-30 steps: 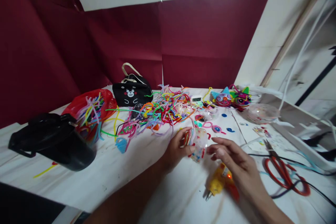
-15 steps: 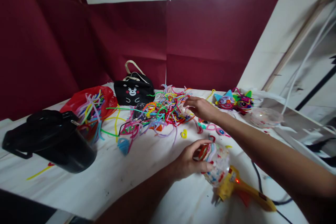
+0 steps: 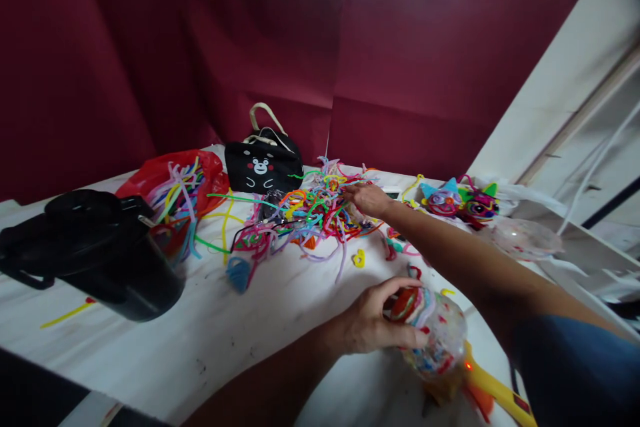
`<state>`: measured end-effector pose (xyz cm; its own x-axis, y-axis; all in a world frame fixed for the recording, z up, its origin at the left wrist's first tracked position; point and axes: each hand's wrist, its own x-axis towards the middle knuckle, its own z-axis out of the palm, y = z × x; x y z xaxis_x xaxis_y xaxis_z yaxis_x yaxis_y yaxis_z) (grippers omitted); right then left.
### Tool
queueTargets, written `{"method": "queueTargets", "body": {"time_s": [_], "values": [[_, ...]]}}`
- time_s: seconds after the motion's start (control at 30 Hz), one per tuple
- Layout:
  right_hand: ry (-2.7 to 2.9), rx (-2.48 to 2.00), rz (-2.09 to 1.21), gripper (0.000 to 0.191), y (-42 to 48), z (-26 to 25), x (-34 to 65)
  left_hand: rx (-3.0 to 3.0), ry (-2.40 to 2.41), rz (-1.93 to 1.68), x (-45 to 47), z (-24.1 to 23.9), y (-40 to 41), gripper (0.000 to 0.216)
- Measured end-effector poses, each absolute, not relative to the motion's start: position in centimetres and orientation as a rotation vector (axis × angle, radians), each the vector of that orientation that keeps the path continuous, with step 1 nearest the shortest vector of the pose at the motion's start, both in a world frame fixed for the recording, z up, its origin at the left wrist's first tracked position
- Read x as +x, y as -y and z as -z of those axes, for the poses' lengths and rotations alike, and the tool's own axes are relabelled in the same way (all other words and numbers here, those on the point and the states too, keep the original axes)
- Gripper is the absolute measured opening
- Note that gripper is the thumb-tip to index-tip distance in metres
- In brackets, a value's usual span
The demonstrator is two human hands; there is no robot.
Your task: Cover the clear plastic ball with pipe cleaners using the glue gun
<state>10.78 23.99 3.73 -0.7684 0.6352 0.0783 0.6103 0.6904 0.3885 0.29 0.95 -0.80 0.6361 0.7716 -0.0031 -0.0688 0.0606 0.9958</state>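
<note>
My left hand (image 3: 377, 320) is wrapped round a clear plastic container (image 3: 445, 333), tilted on its side, with coloured pipe cleaners wound about its end and red specks on its wall. A yellow glue gun (image 3: 493, 383) with a lit red light lies partly hidden behind the container. My right hand (image 3: 367, 200) reaches out to a tangled heap of pipe cleaners (image 3: 310, 210) in many colours. Its fingers are stretched over the heap's right side, the tips partly lost among the strands, and I see nothing held.
A black lidded bin (image 3: 110, 253) stands at left, before a red bag (image 3: 205, 173) of pipe cleaners. Behind the heap sits a black bear-faced bag (image 3: 263, 170). Two colourful cat-eared crafts (image 3: 443, 201) and a clear plastic bowl (image 3: 525, 238) lie at right. A yellow curl (image 3: 359, 258) lies mid-table.
The view has shifted, with the right arm's dark sleeve now showing. My right hand has moved further onto the heap, its fingers lower. My left hand still holds the container, which covers more of the glue gun.
</note>
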Motion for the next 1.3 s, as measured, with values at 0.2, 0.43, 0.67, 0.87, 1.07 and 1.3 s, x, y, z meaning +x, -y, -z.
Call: {"method": "queueTargets", "body": {"time_s": [0.2,0.43,0.67,0.87,1.07,1.3], "values": [[-2.860,0.997,-0.602,0.036,-24.4,-3.6,11.4,1.389,-0.651,-0.699,0.3,0.8,-0.9,0.086],[-2.995,1.175,-0.317,0.035,-24.9,-3.5,12.3,1.415,-0.658,-0.698,0.2,1.1,-1.0,0.086],[-3.206,1.750,0.309,0.035,-26.2,-6.7,14.3,1.419,-0.657,-0.717,0.3,1.3,-1.0,0.083],[-3.218,2.083,1.152,0.036,-25.3,-9.6,16.9,1.387,-0.636,-0.716,0.4,1.3,-1.1,0.086],[-3.090,2.144,1.843,0.035,-21.9,-9.9,19.9,1.337,-0.609,-0.719,0.3,1.4,-1.1,0.082],[-2.981,2.152,2.274,0.035,-20.4,-11.4,22.2,1.343,-0.574,-0.717,0.5,2.9,-1.7,0.082]]}}
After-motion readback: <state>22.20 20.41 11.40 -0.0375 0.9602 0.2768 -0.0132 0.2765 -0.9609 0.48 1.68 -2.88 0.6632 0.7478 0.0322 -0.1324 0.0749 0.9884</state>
